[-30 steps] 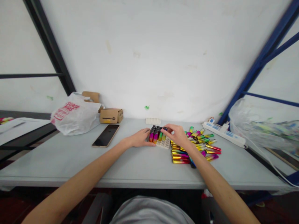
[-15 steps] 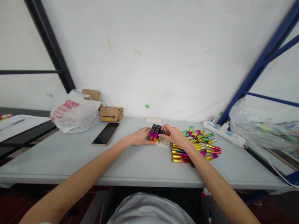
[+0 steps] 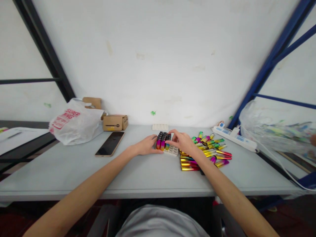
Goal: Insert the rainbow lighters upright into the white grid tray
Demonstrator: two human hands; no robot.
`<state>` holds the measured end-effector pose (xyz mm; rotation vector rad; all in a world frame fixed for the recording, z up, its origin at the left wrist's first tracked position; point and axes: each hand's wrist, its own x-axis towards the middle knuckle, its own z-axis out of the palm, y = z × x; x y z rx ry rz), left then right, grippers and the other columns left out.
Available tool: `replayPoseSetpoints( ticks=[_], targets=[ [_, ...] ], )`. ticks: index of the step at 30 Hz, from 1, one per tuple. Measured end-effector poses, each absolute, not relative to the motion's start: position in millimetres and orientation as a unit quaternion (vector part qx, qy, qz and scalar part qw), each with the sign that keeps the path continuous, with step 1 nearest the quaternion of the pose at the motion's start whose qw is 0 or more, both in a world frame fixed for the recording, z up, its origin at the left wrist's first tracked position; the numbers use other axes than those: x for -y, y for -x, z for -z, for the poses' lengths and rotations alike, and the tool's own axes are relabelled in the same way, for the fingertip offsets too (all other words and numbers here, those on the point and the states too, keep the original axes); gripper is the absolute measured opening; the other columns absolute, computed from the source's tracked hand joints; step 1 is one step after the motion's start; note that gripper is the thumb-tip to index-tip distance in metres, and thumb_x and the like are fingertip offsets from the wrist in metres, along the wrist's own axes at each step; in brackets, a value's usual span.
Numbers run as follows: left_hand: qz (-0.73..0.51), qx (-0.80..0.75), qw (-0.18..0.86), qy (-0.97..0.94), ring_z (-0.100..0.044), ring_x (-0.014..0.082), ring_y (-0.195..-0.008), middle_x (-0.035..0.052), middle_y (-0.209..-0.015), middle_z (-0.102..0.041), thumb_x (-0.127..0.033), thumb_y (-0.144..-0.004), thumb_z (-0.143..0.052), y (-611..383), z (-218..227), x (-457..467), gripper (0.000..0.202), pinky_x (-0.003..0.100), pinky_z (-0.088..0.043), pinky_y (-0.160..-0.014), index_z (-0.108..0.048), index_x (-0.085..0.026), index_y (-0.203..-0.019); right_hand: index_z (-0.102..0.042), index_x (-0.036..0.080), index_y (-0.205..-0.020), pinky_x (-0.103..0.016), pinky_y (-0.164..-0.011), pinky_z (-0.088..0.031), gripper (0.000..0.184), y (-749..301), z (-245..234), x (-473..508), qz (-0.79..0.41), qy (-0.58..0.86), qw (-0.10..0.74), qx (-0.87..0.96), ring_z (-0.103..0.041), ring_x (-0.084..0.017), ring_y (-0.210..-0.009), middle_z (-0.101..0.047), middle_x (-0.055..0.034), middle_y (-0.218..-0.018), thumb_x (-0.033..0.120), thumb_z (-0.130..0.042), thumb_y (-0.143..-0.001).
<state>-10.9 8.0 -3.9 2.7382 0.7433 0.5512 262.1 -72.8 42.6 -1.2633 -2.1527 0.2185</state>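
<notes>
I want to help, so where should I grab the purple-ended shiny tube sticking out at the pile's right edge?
Probably pinch the purple-ended tube by its purple end, from above on the right. It's long, thin and lying down, and that end points outward from the pile.

Soft, even light brightens the wall behind the grey tabletop; beneath it is dim. Metallic tubes towards its right glint. Wide-angle distortion stretches the surroundings beyond its ends; small details look soft.
</notes>
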Motion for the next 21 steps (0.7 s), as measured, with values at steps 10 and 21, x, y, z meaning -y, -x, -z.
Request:
replayPoseSetpoints(
  ticks=[10,21],
  targets=[
    [-0.161,-0.271,0.136,-0.939,-0.059,0.0404,-0.142,0.0193,-0.154,-0.063,-0.083,-0.094,-0.07,10.7,1.5,-8.5,0.081,0.051,-0.044,-0.125,-0.065,-0.018,-0.143,-0.072,0.014,-0.136,-0.05,-0.106,-0.05,0.036,-334.4,-32.6,46.6,0.115,0.746,0.182,0.63,-0.062,-0.04,-0.129,-0.069,-0.0283,-0.137,0.033,-0.057,-0.11],
    [-0.165,-0.27,0.132,-0.939,-0.061,0.0411,-0.14,0.0194,-0.153,-0.063,-0.081,-0.095,-0.07,10.3,1.9,-7.8,0.078,0.052,-0.046,-0.124,-0.066,-0.019,-0.141,-0.075,0.013,-0.133,-0.052,-0.108,-0.051,0.04,-369.6,-15.2,19.5,0.041,0.802,0.085,0.59,-0.068,-0.04,-0.13,-0.071,-0.0268,-0.136,0.022,-0.043,-0.112]
  ],
)
